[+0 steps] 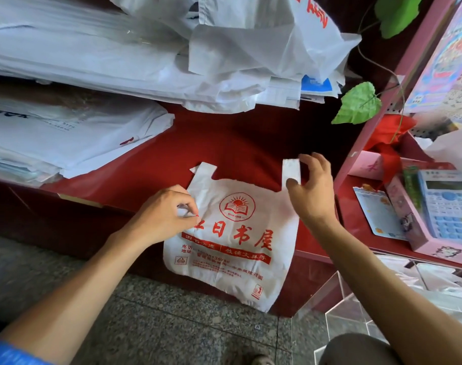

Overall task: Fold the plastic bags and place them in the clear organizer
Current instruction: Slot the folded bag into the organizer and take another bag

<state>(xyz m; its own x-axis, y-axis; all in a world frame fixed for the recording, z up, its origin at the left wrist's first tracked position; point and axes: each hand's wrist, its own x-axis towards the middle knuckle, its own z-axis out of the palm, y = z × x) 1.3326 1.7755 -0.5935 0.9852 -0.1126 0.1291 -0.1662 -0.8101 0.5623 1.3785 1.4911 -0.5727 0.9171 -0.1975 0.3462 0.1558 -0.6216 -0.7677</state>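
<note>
Head view:

- A white thin-plastic carrier bag with red printed lettering and a round book logo [232,230] lies flat on the front edge of a dark red wooden counter [237,143]. Its bottom hangs over the edge at 6 o'clock, probably so the upper part stays spread for folding.
- The left hand [162,216] sits at the bag's 9 o'clock edge, fingers curled together and pinching the side of the plastic. This looks like the start of a lengthwise fold, or an anchor that keeps the slippery film from sliding off.
- The right hand [313,188] hovers at the bag's 1 o'clock corner beside the right handle strap [291,172]. Thumb and fingers are spread apart; whether any fingertip touches the strap cannot be told. The hand seems placed to straighten that strap so both handles lie parallel.
- The left handle strap [204,171] points to 11 o'clock, slightly askew.
- The clear acrylic box organizer [356,309] stands at 4 o'clock from the bag, below the counter edge and near the right forearm, within easy reach for dropping in folded bags.
- Loose stacks of white plastic bags [119,61] fill the shelf from 10 to 12 o'clock, presumably the supply left to fold.
- A pale blue calculator [447,204] rests on a pink tray at 3 o'clock.
</note>
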